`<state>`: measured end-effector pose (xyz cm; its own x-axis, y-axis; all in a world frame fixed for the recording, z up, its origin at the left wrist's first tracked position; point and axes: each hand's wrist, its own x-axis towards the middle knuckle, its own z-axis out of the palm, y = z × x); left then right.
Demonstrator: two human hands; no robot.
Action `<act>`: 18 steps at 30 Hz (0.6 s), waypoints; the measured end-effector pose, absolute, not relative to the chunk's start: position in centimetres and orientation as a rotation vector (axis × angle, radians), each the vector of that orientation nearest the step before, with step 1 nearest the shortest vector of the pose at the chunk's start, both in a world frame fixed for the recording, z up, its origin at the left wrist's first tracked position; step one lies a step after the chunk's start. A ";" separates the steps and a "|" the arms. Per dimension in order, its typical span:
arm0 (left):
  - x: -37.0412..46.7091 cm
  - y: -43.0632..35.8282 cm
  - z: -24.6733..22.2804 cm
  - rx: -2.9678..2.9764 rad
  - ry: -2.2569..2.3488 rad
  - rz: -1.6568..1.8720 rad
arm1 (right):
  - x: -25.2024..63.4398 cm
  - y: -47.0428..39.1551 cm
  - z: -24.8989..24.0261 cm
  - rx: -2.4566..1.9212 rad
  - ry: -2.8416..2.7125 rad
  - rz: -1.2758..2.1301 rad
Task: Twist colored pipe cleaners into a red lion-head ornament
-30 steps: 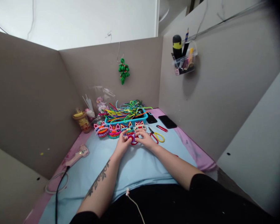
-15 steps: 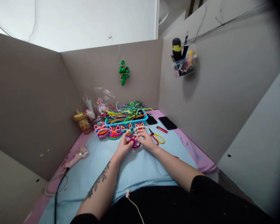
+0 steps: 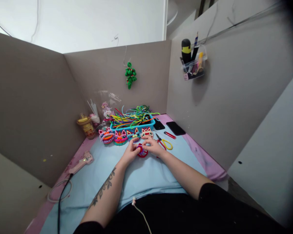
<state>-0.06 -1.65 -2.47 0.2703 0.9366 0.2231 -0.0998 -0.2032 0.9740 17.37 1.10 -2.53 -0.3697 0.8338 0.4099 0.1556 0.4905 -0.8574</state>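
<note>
A red and purple pipe-cleaner piece (image 3: pixel 143 152), bent into loops, is between my two hands above the blue cloth. My left hand (image 3: pixel 130 152) grips its left side between thumb and fingers. My right hand (image 3: pixel 153 147) has its fingertips pinched at the upper right of the same piece; fingers hide part of it. Just beyond the hands stand several colourful pipe-cleaner animal heads (image 3: pixel 120 137) in a row. To the right of my right hand lie scissors (image 3: pixel 166 144) with yellow and red handles, blades partly apart.
Behind the heads stands a blue basket (image 3: pixel 133 127) heaped with pipe cleaners. A red cutter (image 3: pixel 170 135) and a black phone (image 3: pixel 175 128) lie right. At left are a glue gun (image 3: pixel 81 162) with its cable and a lidded cup (image 3: pixel 87 127). Grey partitions (image 3: pixel 146 74) enclose the table.
The piece has turned slightly in my fingers, so its red loop now shows lower and more fully. Both hands keep their grip in nearly the same place; the view has shifted slightly.
</note>
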 end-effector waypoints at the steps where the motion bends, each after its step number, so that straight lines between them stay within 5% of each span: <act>1: -0.1 -1.7 -2.4 1.445 0.846 1.169 | 17.4 1.1 -2.6 -0.820 -1.835 0.937; 10: -0.9 -1.0 -1.8 1.462 1.049 1.451 | 17.3 1.7 -2.9 -0.828 -1.541 0.992; 18: 0.0 -1.5 -2.0 1.559 1.023 1.334 | 16.8 2.2 -3.4 -0.839 -1.353 1.079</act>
<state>-0.02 -1.50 -2.01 0.1074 0.9405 0.3223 0.0674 -0.3304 0.9414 16.82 2.19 -3.39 -0.0888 0.9394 0.3311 -0.1136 0.3207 -0.9403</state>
